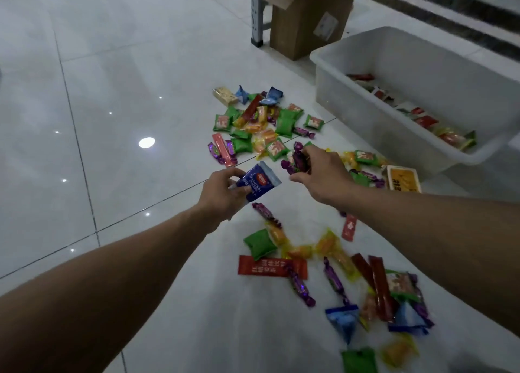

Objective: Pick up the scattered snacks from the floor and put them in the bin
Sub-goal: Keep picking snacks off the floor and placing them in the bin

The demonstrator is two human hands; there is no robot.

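My left hand (222, 194) pinches a blue packet (260, 180) between thumb and fingers, above the tiled floor (112, 105) and well left of the white bin (365, 114). My right hand (323, 173), nearer the bin's front corner, is curled round purple twist-wrapped candies (297, 160). Scattered snacks (261, 125) lie on the tiles just left of the bin; a second spread (351, 274) lies in front of it. Binned packets (422, 119) rest inside. A cardboard box (306, 21) stands behind the bin.
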